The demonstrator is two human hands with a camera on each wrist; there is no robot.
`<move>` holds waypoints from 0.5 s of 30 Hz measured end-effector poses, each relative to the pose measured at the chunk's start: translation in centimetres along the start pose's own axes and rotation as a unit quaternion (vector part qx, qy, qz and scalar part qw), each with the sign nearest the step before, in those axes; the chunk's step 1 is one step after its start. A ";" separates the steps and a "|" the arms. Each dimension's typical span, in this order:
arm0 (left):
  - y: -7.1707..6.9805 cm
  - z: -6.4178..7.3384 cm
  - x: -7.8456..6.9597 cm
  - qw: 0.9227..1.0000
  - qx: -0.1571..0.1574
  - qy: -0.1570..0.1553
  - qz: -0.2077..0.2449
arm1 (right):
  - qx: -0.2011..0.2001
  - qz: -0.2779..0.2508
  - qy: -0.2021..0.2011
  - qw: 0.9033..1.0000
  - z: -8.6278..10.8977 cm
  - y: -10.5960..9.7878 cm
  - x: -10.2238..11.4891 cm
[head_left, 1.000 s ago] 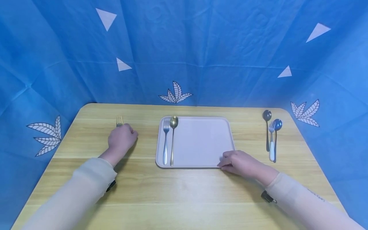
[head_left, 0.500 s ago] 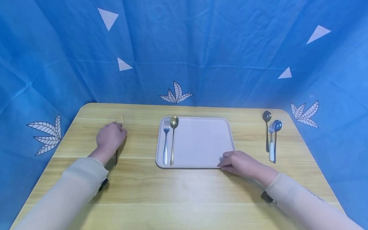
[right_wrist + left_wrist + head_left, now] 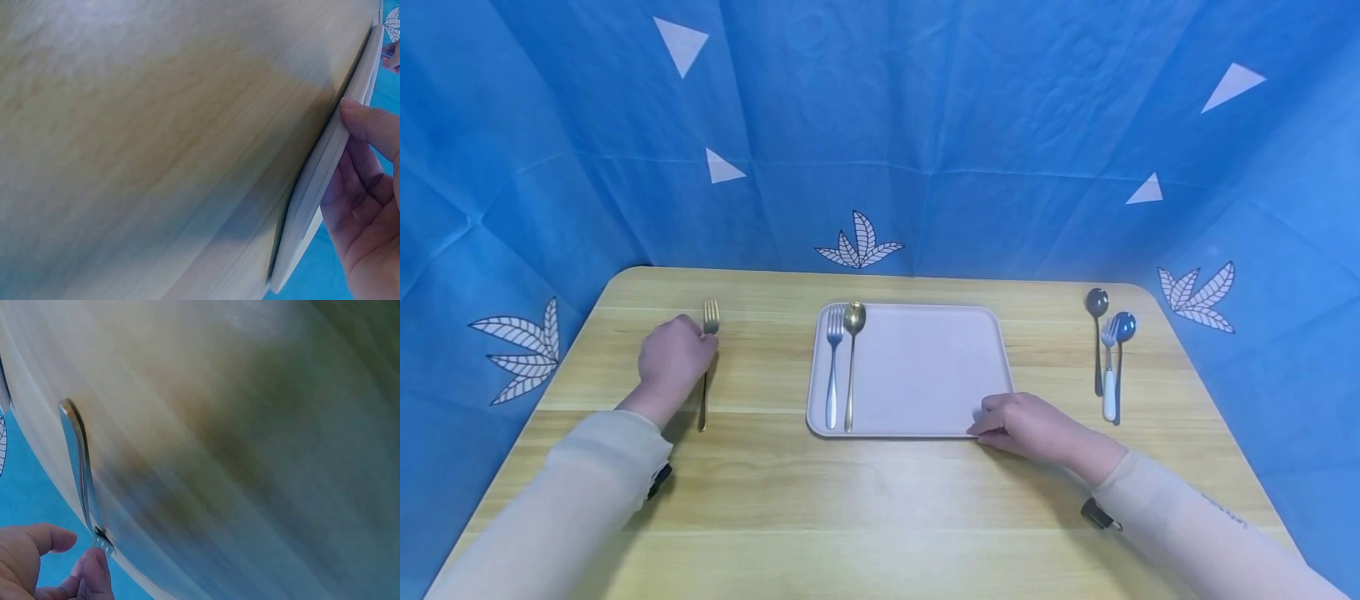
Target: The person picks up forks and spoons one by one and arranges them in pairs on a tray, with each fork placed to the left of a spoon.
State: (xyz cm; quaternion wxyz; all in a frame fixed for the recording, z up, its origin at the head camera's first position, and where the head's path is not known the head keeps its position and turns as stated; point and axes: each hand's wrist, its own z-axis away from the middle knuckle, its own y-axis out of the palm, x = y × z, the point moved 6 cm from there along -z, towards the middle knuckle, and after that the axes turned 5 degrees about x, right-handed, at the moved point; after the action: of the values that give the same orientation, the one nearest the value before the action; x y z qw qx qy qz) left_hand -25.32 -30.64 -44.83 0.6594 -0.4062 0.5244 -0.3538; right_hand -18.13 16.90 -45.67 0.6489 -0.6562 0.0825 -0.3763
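Note:
A gold-toned fork (image 3: 703,400) lies on the table at the left, tines toward the far edge. My left hand (image 3: 673,358) is beside its neck, covering part of it. In the left wrist view the thumb and fingers (image 3: 97,569) stand apart close to the fork (image 3: 78,456), without visibly gripping it. At the near right corner of the pale tray (image 3: 932,371), my right hand (image 3: 1030,425) pinches the rim, with the thumb on the outer side of the tray (image 3: 312,178) in the right wrist view. A silver fork (image 3: 832,375) and a gold spoon (image 3: 851,367) lie side by side on the tray's left part.
On the right of the wooden table (image 3: 865,517) lie a dark spoon (image 3: 1097,342), a white-handled fork (image 3: 1108,392) and a second spoon (image 3: 1124,327), the latter two close together. A blue cloth (image 3: 880,100) with white prints hangs around the table's back and sides.
My left hand has moved left along the table, uncovering more of the gold-toned fork, which stays in place. The right hand and tray have kept still.

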 end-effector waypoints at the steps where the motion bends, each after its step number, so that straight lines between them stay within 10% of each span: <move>1: 0.0 0.0 0.1 1.000 0.000 -0.003 -0.001 | 0.000 0.000 0.000 1.000 0.0 0.0 0.0; 15: 0.3 0.0 0.3 0.999 0.022 -0.019 -0.016 | 0.000 -0.006 0.003 1.000 0.1 0.0 -0.1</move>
State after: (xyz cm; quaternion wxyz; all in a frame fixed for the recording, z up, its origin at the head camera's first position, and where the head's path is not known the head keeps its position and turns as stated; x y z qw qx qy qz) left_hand -25.21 -30.78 -45.19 0.6724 -0.4061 0.4975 -0.3681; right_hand -18.10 17.02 -45.71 0.6467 -0.6552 0.0807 -0.3821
